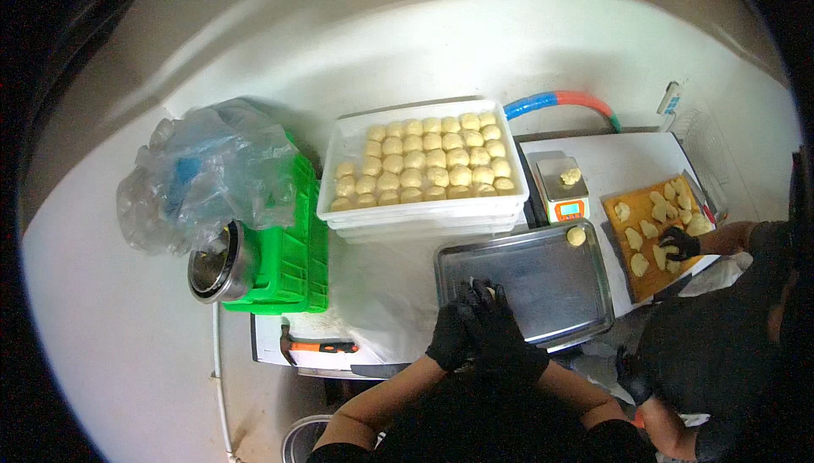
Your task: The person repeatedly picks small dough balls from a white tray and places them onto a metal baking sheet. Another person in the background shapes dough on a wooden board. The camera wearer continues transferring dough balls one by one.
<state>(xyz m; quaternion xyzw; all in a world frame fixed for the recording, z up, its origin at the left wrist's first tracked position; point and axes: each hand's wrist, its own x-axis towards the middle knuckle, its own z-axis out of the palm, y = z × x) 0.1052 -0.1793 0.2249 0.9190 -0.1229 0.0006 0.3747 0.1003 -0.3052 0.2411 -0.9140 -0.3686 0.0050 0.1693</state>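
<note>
My left hand and my right hand, both in black gloves, are cupped together over the near left part of a metal baking tray. A bit of pale dough shows between their fingers; the rest of it is hidden. One dough ball lies in the tray's far right corner. Beyond, a white plastic tray on a stack holds rows of round dough balls. On a digital kitchen scale rests a small lump of dough.
At right, a co-worker's gloved hand touches dough pieces on a wooden board. A green plastic crate, plastic bags and a metal pot stand left. A claw hammer lies near the table's front edge.
</note>
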